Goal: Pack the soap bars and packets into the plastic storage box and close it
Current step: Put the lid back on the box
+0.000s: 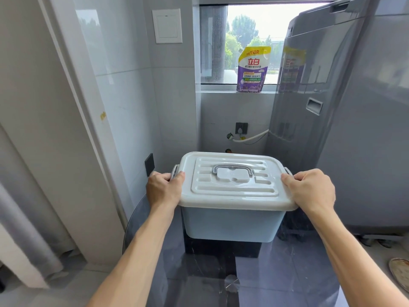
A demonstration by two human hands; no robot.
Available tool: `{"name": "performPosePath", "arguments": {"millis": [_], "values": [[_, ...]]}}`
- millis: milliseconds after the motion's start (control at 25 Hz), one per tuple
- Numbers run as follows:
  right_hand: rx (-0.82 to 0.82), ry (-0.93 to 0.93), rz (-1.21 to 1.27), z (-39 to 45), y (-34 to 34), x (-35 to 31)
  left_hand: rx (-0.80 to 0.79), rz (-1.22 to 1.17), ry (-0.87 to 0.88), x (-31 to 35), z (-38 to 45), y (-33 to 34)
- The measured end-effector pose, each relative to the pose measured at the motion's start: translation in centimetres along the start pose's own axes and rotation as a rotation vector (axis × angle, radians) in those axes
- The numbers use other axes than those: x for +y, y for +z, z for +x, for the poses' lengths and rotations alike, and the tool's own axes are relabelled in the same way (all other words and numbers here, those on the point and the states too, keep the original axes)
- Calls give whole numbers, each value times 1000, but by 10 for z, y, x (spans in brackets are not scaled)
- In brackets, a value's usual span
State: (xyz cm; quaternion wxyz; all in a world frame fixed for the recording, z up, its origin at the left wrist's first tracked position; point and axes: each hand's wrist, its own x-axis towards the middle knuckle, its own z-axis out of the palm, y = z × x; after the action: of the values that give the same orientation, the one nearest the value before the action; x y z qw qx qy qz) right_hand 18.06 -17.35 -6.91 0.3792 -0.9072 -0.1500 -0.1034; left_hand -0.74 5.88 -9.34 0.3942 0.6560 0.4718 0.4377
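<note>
A pale blue plastic storage box [232, 224] stands on a dark glass table [276, 273], with its white lid [234, 196] on top. A grey carry handle [232, 168] lies flat on the lid. My left hand [163, 188] grips the lid's left edge at the grey side latch. My right hand [312, 189] grips the right edge at the other latch. The box's contents are hidden; no soap bars or packets show on the table.
A purple and yellow detergent pouch [252, 69] stands on the window sill behind. A grey washing machine [332, 107] rises at the right, a tiled wall and door frame at the left. A round dish [400, 273] lies at the lower right.
</note>
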Motion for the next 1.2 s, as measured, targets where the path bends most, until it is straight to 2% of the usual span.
{"name": "performPosePath", "arguments": {"millis": [160,280,400,480,560,680,760,840,880,960,1000,1080,1200], "values": [[10,2,-16,3,2,1,3,76,64,2,2,1],[-5,38,6,6,8,6,-55,41,13,1,2,2],[-204,145,395,5,13,9,-213,-170,-162,6,6,6],[-300,174,564,5,13,9,-250,-170,-174,9,11,9],[-304,136,549,10,15,13,-249,-94,-101,11,18,11],[-272,96,466,17,22,18,-221,230,108,12,26,12],[-264,85,405,19,23,16,-228,317,186,15,26,12],[-257,113,449,17,21,10,-235,178,96,16,20,12],[-236,155,526,12,19,8,-245,8,3,15,14,10],[-205,305,741,-9,17,8,-336,-341,-167,5,-4,1],[-210,365,839,-25,19,11,-411,-428,-237,-3,-15,-6],[-221,356,966,-60,28,16,-536,-507,-325,-17,-31,-14],[-225,247,1039,-84,35,20,-591,-570,-364,-31,-40,-11]]}}
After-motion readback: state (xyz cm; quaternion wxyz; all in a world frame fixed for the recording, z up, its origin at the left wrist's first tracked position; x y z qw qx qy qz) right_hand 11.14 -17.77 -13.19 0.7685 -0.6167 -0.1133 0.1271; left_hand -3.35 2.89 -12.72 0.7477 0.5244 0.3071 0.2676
